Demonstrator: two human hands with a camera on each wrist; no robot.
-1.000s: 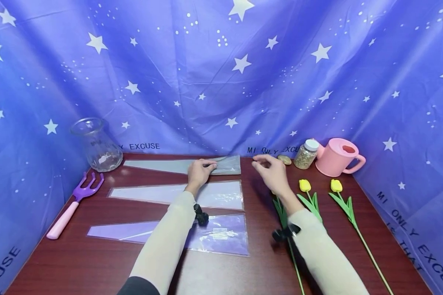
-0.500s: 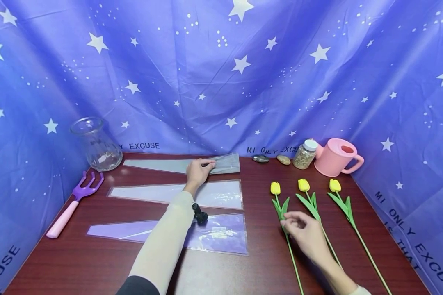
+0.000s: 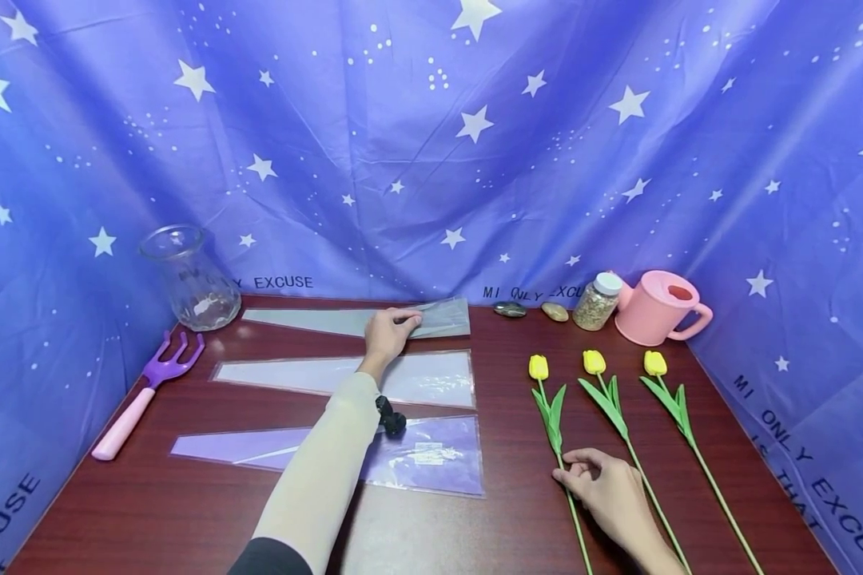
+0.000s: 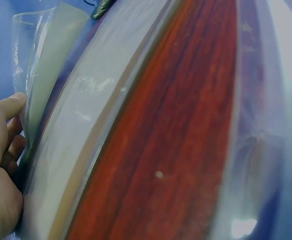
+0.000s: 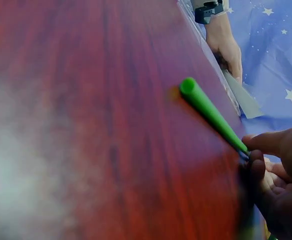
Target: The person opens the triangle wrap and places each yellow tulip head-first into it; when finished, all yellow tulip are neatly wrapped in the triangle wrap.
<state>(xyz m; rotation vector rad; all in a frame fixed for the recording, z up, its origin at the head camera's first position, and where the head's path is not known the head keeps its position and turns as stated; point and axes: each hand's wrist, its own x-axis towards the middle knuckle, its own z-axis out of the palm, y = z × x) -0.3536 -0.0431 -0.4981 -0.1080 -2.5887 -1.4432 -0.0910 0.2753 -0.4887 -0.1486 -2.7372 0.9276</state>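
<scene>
My left hand (image 3: 387, 335) pinches the wide end of a long, tapered grey-green flower sleeve (image 3: 298, 322), the farthest of three. In the left wrist view this clear-edged sleeve (image 4: 48, 65) is lifted at its wide end between thumb and fingers. A whitish sleeve (image 3: 431, 379) and a purple sleeve (image 3: 449, 455) lie flat nearer to me, the forearm crossing over both. On the right side, my right hand (image 3: 611, 491) pinches the stem of the leftmost yellow artificial tulip (image 3: 538, 367) below its leaves. The right wrist view shows the green stem (image 5: 211, 115) at the fingertips.
Two more yellow tulips (image 3: 594, 362) lie to the right. Along the back stand a glass vase (image 3: 204, 299), two stones (image 3: 554, 311), a jar of gravel (image 3: 594, 307) and a pink watering can (image 3: 650, 310). A purple hand rake (image 3: 165, 373) lies left. Starry curtains enclose the table (image 3: 417, 531).
My right hand has moved from above the back of the table toward me and now grips the leftmost tulip's stem. The left hand keeps its hold on the grey-green flower sleeve.
</scene>
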